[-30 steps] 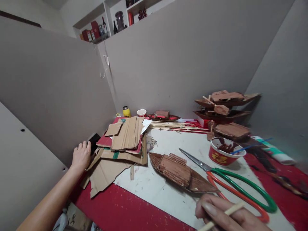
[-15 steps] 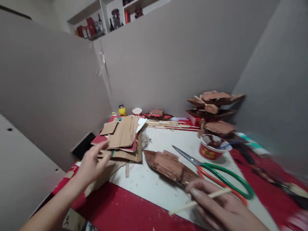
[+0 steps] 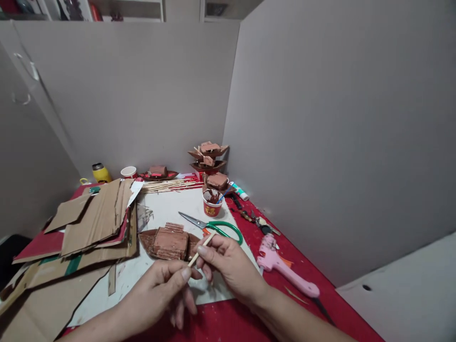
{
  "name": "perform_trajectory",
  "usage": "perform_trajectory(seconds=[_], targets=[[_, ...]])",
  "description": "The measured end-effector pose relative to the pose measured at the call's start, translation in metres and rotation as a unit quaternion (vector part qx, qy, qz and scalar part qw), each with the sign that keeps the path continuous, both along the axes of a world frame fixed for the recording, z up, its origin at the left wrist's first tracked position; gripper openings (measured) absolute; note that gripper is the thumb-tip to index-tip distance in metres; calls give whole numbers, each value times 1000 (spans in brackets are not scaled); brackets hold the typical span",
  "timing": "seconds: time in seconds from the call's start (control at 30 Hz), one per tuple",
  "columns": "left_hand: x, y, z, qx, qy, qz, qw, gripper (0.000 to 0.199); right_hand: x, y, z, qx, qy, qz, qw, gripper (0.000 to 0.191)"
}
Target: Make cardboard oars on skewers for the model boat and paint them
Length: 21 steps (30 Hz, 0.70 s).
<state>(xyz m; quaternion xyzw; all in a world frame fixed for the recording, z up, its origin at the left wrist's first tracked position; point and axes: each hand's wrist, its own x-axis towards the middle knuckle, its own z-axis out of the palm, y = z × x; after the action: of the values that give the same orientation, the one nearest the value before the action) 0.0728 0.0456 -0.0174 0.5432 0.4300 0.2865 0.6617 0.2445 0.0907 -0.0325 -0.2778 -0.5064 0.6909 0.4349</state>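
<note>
A short pale wooden stick (image 3: 201,249) spans my two hands, slanting up to the right. My left hand (image 3: 167,285) pinches its lower end between thumb and forefinger. Near the upper end, my right hand (image 3: 226,261) grips it with thumb and fingers. Just beyond lies a brown model boat (image 3: 171,243) with a flat-roofed cabin, its right end partly hidden by my right hand. Scissors (image 3: 210,224) with green and orange handles rest behind my right hand, blades pointing left; the orange handle is mostly covered.
Cardboard sheets (image 3: 96,223) are piled at left. A paper cup (image 3: 213,205) of brown paint stands behind the scissors. Long thin sticks (image 3: 167,184) and more model boats (image 3: 208,156) are at the back. A pink glue gun (image 3: 285,268) lies at right, near the grey partition (image 3: 320,142).
My left hand has come from beside the cardboard to the stick and now holds one end. My right hand still holds the stick. The view has turned right, bringing the glue gun into sight.
</note>
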Motion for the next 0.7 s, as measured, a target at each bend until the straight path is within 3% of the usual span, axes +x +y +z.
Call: perform_trajectory(seconds=[0.1,0.3,0.43,0.57,0.63,0.7], targets=[[0,4,-4,27,5,33,999,47,-1,2,-3,0,-22,34,999,36],[-6,15,-11,48,17,121,991,41,0,13,-9,-7,8,-67,998,33],[-7,11,-10,65,29,106,992,41,1,12,-10,-2,-13,-48,999,32],[-5,5,-8,72,25,82,994,40,8,9,3,36,-57,-23,997,37],[-6,3,-8,80,25,100,991,38,20,12,13,96,-129,-77,984,40],[-9,3,-8,78,14,132,988,37,37,19,22,187,-280,-157,928,39]])
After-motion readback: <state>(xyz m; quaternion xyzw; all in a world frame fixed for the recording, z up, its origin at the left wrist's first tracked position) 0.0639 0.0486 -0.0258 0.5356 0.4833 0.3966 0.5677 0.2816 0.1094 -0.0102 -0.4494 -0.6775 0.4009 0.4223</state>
